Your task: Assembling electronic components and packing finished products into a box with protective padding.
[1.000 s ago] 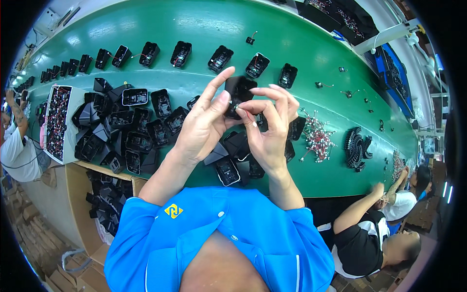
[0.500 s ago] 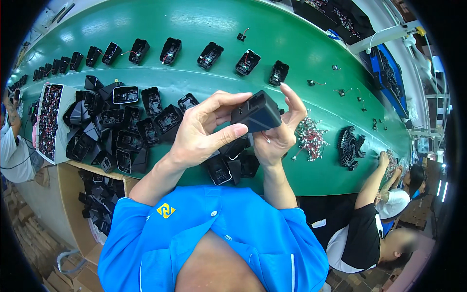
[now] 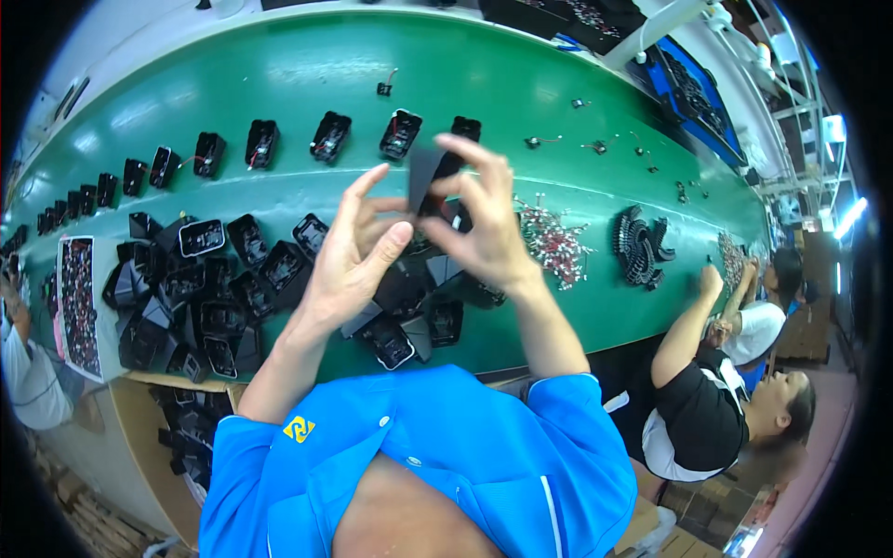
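Above the near part of the green table, a black plastic housing (image 3: 423, 175) is tilted up in my right hand (image 3: 484, 219), whose fingers are bent around its right side. It is slightly blurred, and part of it is hidden behind the fingers. My left hand (image 3: 344, 260) is just left of the housing with its fingers apart; whether a fingertip touches the housing I cannot tell. Beneath and between my hands lie more loose black housings (image 3: 386, 342), some with the hollow side up.
A curved row of black housings with wired parts (image 3: 400, 135) crosses the green table (image 3: 307, 70). Left are a heap of housings (image 3: 221, 316) and a white box of small parts (image 3: 82, 302). Right lie wired connectors (image 3: 555, 244), black strips (image 3: 640, 246) and a co-worker's arm (image 3: 684, 339).
The housing has been turned more upright and shifted left. My left hand, which gripped it before, has opened away from it. The whole view has swung, so the table items appear farther left.
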Motion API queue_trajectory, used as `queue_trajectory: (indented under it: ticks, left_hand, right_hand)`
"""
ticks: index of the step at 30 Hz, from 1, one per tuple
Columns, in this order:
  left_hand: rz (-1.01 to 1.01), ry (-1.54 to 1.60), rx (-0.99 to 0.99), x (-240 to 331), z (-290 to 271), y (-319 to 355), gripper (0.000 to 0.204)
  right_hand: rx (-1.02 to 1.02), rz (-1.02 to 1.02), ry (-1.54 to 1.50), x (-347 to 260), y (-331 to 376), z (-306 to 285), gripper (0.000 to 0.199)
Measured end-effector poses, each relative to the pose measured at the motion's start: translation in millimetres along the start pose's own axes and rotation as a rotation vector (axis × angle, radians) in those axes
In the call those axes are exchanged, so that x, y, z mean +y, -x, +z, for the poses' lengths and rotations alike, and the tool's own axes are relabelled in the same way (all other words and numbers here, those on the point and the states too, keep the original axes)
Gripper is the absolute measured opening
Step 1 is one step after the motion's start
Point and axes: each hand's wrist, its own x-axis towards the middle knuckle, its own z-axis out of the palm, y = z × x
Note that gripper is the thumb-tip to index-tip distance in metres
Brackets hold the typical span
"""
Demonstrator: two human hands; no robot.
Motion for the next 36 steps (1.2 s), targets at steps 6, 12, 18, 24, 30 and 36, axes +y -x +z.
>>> queue_trajectory:
  ticks: [6, 12, 18, 24, 30, 36]
  left_hand:
    - [0.339, -1.184, 0.130, -12, -70, -9, 0.045]
    - [0.140, -1.538, 0.093, -22, -81, -7, 0.036]
    - [0.079, -1.551, 0.001, -29, -81, -17, 0.029]
    - [-0.062, -1.384, 0.149, -31, -92, -28, 0.028]
    - [0.013, -0.332, 0.230, -24, -80, -32, 0.034]
    - [-0.225, 1.183, -0.118, -17, -50, -20, 0.044]
  right_hand:
    - [-0.192, 0.243, 0.437, 137, 6, -51, 0.033]
    - [-0.423, 0.294, 0.496, 182, 5, -53, 0.035]
    - [-0.486, 0.305, 0.518, 179, -2, -56, 0.039]
    - [-0.385, 0.319, 0.410, 179, -1, -83, 0.037]
    - [-0.283, 0.347, 0.395, 210, 0, -90, 0.027]
    - [-0.250, 0.462, 0.129, 228, -2, -62, 0.014]
